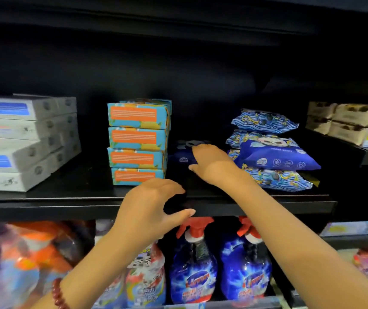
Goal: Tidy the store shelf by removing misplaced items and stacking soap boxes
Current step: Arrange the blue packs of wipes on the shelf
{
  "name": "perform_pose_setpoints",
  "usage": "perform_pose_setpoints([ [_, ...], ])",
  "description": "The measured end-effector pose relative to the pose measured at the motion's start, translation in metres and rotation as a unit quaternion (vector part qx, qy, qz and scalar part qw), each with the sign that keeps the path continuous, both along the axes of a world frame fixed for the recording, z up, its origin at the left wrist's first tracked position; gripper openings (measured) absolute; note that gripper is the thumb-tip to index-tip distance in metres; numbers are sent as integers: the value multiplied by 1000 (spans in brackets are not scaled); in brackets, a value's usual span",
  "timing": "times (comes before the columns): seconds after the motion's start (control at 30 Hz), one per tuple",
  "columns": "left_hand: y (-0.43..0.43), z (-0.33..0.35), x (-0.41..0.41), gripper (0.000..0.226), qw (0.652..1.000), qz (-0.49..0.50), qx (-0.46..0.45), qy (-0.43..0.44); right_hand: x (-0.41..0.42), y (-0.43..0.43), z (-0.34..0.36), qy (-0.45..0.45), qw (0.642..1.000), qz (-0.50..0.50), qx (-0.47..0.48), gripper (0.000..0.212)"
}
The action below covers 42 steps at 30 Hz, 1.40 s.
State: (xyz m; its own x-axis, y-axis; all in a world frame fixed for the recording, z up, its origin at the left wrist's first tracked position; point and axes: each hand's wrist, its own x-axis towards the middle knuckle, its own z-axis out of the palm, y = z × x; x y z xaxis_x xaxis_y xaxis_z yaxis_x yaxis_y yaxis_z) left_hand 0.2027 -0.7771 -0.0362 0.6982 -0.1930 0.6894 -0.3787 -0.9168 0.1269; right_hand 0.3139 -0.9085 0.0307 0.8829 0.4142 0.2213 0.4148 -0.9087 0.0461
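Note:
A stack of several blue-and-orange soap boxes (138, 143) stands mid-shelf on the black shelf (45, 197). To its right, deep in shadow, lies a dark blue packet (182, 156). My right hand (212, 163) reaches in over the shelf with its fingertips at that packet; whether it grips the packet is hidden. My left hand (154, 204) hovers at the shelf's front edge, fingers and thumb spread in a loose curve, holding nothing. A pile of blue patterned wipe packets (272, 150) sits right of my right hand.
Grey-white boxes (22, 141) are stacked at the left of the shelf. Beige boxes (343, 121) fill a shelf at the right, with a yellow price tag. Below, blue spray bottles (194, 264) with red triggers and colourful pouches (22, 264) stand.

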Motion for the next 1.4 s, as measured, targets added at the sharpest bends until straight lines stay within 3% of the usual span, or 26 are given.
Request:
perform_pose_setpoints([
  [0.2,2,-3,3,49,1000,-16,3,-20,-7,-6,-1,-24,999,-1,-33,42],
  [0.47,1,-4,5,48,999,-17,-4,-37,-35,-15,6,-101,994,43,18,39],
  [0.53,1,-5,5,47,999,-18,-9,-36,-31,-11,14,-78,996,31,38,53],
  [0.67,0,-5,5,48,999,-14,-15,-32,-13,-2,20,8,1000,-11,-19,79],
  [1.1,-3,-4,4,47,999,-6,-24,-22,-24,-1,14,19,999,-42,-11,70],
  [1.2,-3,-4,3,47,999,-2,-28,-15,-27,-1,13,-23,999,-38,6,65],
  [1.4,-7,-2,1,47,999,3,-43,17,-38,-10,5,-216,975,0,55,77],
])
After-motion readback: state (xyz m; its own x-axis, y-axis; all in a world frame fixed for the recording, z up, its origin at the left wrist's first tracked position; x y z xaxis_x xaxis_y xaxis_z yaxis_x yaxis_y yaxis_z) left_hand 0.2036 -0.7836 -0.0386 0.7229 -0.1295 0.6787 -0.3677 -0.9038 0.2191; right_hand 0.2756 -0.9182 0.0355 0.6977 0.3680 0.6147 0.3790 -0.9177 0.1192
